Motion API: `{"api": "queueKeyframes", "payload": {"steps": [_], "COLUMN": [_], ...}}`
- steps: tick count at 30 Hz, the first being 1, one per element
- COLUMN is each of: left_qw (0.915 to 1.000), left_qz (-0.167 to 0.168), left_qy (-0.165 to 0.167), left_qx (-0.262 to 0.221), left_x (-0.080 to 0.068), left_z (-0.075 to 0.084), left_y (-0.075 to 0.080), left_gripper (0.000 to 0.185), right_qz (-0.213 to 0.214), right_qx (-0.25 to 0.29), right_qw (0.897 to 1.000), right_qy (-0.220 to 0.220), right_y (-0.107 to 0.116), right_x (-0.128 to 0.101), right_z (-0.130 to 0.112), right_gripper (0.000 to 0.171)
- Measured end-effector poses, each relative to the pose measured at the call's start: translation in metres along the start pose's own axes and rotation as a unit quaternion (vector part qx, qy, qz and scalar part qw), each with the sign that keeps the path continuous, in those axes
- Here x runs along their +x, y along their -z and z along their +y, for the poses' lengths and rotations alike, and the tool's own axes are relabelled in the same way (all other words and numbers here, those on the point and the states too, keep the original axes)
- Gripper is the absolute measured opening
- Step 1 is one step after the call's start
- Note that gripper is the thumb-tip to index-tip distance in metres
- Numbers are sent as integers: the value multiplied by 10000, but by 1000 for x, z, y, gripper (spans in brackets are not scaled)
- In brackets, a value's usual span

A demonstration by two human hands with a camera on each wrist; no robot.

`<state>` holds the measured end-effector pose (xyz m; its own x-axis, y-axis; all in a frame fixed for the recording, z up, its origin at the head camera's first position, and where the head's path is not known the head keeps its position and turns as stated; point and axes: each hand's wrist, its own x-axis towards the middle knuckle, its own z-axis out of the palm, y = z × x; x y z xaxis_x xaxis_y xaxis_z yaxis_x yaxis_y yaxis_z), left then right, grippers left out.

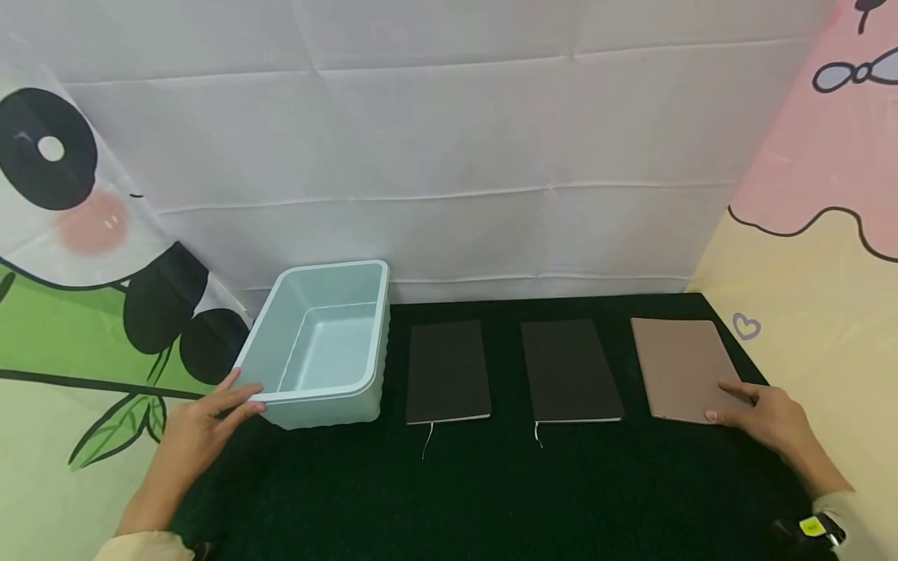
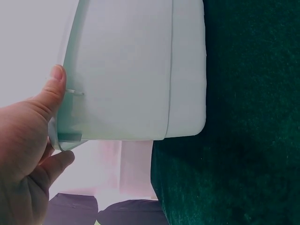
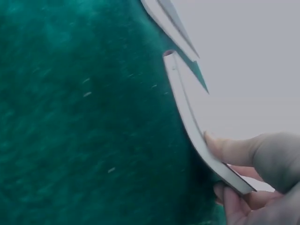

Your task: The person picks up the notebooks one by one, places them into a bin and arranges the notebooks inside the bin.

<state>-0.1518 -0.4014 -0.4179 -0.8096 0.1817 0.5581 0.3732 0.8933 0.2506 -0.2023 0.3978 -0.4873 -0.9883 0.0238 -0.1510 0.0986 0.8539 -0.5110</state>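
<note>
Pale blue plastic tub (image 1: 319, 351), rectangular, empty, upright at the mat's (image 1: 491, 483) back-left corner, its near-left rim held by the left hand (image 1: 203, 425). Tan notebook (image 1: 680, 366), closed, lies near the mat's right edge; its front-right corner is bent up, pinched by the right hand (image 1: 768, 417).

Inventory on the dark green mat (image 1: 491, 483): one pale blue plastic bin (image 1: 324, 343), two black notebooks (image 1: 447, 372) (image 1: 570, 371), one brown notebook (image 1: 682, 368), and two hands, left (image 1: 199, 425) and right (image 1: 772, 421).
</note>
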Motion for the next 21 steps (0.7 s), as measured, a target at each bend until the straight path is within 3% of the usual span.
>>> {"api": "queueKeyframes", "payload": {"steps": [11,21], "left_qw": [9999,10000], "left_qz": [-64,-14], "left_qy": [111,39], "left_qx": [-13,26], "left_x": [0,0], "left_z": [1,1], "left_y": [1,0], "left_gripper": [34,33], "right_qz": [-319,-947], "right_qx": [577,1535], "right_qw": [9976,9830], "right_qy": [-208,-356], "right_y": [16,18], "right_x": [2,3], "right_z": [-5,5], "right_gripper": [86,73]}}
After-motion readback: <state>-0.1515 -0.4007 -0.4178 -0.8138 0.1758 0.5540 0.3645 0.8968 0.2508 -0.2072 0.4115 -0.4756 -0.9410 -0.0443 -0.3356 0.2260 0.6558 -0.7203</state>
